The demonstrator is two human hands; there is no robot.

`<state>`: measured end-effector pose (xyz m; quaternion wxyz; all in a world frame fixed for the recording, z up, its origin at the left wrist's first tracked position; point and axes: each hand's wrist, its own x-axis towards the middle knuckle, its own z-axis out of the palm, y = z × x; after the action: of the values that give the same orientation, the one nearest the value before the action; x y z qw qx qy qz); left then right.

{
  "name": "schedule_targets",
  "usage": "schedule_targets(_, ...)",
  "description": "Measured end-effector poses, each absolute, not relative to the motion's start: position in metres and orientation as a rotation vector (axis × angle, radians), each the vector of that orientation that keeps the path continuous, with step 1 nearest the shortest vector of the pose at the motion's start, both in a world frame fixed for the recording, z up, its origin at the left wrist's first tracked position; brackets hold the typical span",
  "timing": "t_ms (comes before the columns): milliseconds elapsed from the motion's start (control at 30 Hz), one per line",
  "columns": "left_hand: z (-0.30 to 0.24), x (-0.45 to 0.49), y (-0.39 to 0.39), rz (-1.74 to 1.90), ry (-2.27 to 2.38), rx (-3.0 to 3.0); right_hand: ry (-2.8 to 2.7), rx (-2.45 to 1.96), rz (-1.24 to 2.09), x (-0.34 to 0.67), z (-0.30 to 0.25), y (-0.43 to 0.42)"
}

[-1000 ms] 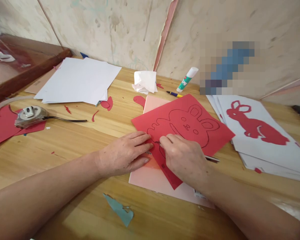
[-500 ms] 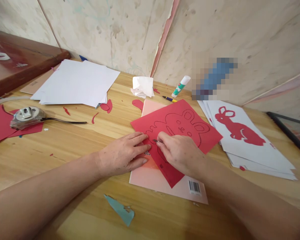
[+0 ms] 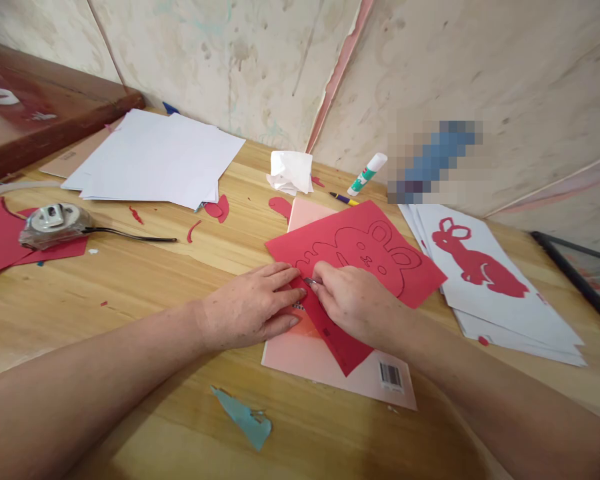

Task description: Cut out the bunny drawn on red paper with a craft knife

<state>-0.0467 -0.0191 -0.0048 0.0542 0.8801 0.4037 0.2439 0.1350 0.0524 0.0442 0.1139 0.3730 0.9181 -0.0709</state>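
Note:
A sheet of red paper with a bear-like animal drawn in dark lines lies askew on a pink booklet. My right hand is closed in a pinch around a small metal blade, its tip against the paper near the left part of the drawing. Most of the blade is hidden by my fingers. My left hand rests flat, fingers stretched out, with its fingertips on the left edge of the red paper, close to the blade tip.
White sheets are stacked back left, near a tape measure. A crumpled tissue, glue stick and pen lie along the wall. Right, a red paper rabbit sits on white sheets. A blue-green scrap lies in front.
My right hand has shifted slightly to the left over the paper with the blade. My left hand stays in place at the paper's edge. The camera view has tilted a little.

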Motion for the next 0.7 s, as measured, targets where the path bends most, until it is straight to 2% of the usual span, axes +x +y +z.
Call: schedule_targets(700,0.0,-0.045,-0.019,0.656,1.205,2.622,2.59,1.086,-0.183,0.121,0.059,0.058)
